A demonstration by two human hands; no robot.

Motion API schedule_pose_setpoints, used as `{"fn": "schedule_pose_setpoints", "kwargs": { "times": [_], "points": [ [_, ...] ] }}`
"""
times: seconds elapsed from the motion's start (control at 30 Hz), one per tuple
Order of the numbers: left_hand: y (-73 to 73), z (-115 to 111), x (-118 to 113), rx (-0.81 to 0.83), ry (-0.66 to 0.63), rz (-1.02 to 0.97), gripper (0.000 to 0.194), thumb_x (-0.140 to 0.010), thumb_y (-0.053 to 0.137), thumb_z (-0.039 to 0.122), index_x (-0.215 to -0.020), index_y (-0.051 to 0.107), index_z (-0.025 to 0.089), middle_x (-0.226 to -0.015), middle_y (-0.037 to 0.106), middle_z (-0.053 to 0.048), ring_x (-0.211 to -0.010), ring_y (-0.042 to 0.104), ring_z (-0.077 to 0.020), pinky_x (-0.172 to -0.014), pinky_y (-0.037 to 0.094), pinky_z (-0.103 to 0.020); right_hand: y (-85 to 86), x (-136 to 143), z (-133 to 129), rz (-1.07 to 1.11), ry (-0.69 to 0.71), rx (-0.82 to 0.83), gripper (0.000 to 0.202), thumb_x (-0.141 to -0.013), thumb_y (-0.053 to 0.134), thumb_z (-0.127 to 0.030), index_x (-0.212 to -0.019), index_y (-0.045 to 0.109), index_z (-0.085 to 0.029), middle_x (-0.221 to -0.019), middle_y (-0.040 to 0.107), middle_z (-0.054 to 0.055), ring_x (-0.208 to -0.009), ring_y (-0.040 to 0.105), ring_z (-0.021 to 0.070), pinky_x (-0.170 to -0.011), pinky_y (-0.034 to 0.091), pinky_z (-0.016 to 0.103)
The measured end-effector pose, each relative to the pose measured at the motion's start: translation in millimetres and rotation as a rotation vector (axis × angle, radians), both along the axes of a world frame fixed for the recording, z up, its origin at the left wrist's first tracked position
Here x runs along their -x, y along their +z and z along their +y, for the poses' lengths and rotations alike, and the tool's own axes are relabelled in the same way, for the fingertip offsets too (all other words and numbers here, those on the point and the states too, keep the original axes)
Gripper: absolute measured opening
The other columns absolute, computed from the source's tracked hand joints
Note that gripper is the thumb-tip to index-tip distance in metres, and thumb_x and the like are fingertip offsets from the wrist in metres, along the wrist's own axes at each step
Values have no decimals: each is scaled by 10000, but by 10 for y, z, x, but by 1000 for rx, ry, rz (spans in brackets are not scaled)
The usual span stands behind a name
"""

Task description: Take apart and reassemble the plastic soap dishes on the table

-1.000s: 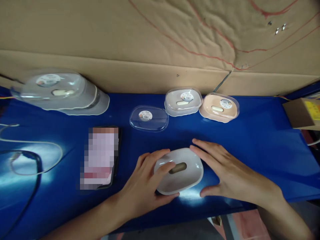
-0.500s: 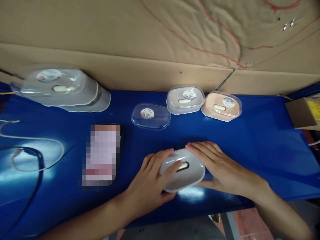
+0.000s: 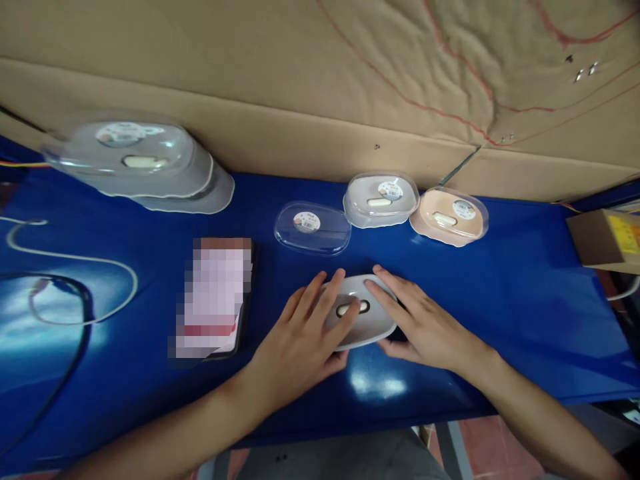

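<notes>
A pale grey oval plastic box (image 3: 373,325) is held between my two hands, close above the blue table. A cream capsule-shaped piece (image 3: 347,309) sits in a dark slot in its top. My left hand (image 3: 310,333) grips the box's left side, with one finger reaching across the top to the capsule piece and the thumb low at the near edge. From the right, my right hand (image 3: 425,320) closes on it, fingertips on the far rim and thumb at the near side. The underside of the box is hidden.
Behind the box lies a clear plastic lid (image 3: 320,237) with a round label. Beyond stand a lidded grey box (image 3: 355,207) and a lidded peach box (image 3: 433,225). Larger grey boxes (image 3: 200,175) are stacked left. A phone (image 3: 220,280), cables (image 3: 86,310) and a cardboard box (image 3: 595,237) flank these.
Both hands have shifted the grey box slightly left and away from me. A right-hand finger now reaches further over its top. The whole view has tilted a little.
</notes>
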State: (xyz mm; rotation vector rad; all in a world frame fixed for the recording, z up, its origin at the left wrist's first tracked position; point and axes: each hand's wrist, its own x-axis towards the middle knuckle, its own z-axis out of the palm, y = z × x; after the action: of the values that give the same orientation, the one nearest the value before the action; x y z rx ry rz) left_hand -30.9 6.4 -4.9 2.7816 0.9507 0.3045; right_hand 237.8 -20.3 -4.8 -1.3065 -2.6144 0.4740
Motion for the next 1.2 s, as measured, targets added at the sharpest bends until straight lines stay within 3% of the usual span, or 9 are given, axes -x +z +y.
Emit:
{"fn": "schedule_pose_setpoints", "kwargs": {
  "times": [0.1, 0.17, 0.27, 0.37, 0.47, 0.63, 0.8, 1.03, 1.2],
  "points": [
    [-26, 45, 21, 1, -13, 1, 737, -844, 793, 244, -1518, 499, 195, -1698, 324, -291, -1534, 369, -526, -1129, 465, -654, -30, 14, 13, -19, 13, 8, 908, -999, 656, -320, -1708, 107, -178, -1755, 188, 237, -1585, 333, 406, -1181, 462, 623],
    [-40, 64, 41, -11, -24, -20, 710, -893, 763, 293, -1539, 480, 206, -1701, 324, -284, -1548, 353, -512, -1150, 440, -663, -13, -10, 31, -17, 27, 28, 915, -1018, 655, -430, -1710, 107, -189, -1762, 166, 230, -1603, 293, 402, -1192, 446, 617],
    [-26, 58, 69, -16, -26, -33, 583, -943, 717, 388, -1470, 548, 207, -1667, 395, -276, -1541, 392, -470, -1181, 392, -675, 48, -64, 112, 24, 50, 67, 886, -1030, 606, -549, -1708, 137, -225, -1749, 247, 203, -1599, 314, 380, -1203, 431, 611],
    [10, 13, 78, -17, -2, -41, 520, -898, 739, 522, -1283, 654, 184, -1629, 459, -268, -1537, 405, -431, -1222, 335, -655, 96, -37, 306, 69, 10, 35, 674, -1100, 491, -428, -1692, 220, -256, -1700, 389, 154, -1566, 396, 325, -1217, 420, 594],
    [35, -37, 73, -75, 0, -59, 597, -856, 717, 682, -1150, 685, 163, -1559, 540, -261, -1449, 489, -431, -1196, 343, -653, 83, 150, 596, 84, -3, -40, 552, -1117, 423, -303, -1659, 325, -262, -1675, 444, 119, -1538, 442, 290, -1219, 429, 573],
    [81, -54, 81, -111, 21, 28, 367, -907, 715, 458, -1148, 677, 185, -1443, 639, -182, -1242, 612, -371, -1093, 399, -612, -23, 476, 941, 16, 35, -135, 557, -1087, 513, -308, -1625, 396, -221, -1689, 415, 131, -1587, 348, 332, -1254, 375, 609],
    [88, -51, 96, -85, -34, 12, 422, -889, 721, 483, -1196, 665, 198, -1490, 617, -157, -1270, 587, -369, -1101, 361, -610, -71, 255, 749, 73, 1, -167, 433, -1044, 620, -403, -1423, 579, -197, -1457, 600, 167, -1538, 414, 368, -1208, 410, 645],
    [-20, -75, 61, 27, -51, -92, 526, -903, 721, 548, -1325, 624, 248, -1541, 573, -163, -1364, 551, -378, -1171, 309, -645, 16, -104, 537, 214, -126, -31, 434, -988, 704, -443, -1359, 574, -257, -1388, 563, 139, -1498, 462, 352, -1176, 485, 584],
    [-15, -22, 73, 136, 24, -157, 601, -761, 817, 341, -1300, 588, 208, -1605, 454, -225, -1482, 443, -434, -1177, 380, -650, 173, -177, 489, 442, -293, 117, 449, -958, 736, -486, -1333, 580, -293, -1333, 627, 104, -1262, 648, 298, -1063, 576, 518]
  ]
}}
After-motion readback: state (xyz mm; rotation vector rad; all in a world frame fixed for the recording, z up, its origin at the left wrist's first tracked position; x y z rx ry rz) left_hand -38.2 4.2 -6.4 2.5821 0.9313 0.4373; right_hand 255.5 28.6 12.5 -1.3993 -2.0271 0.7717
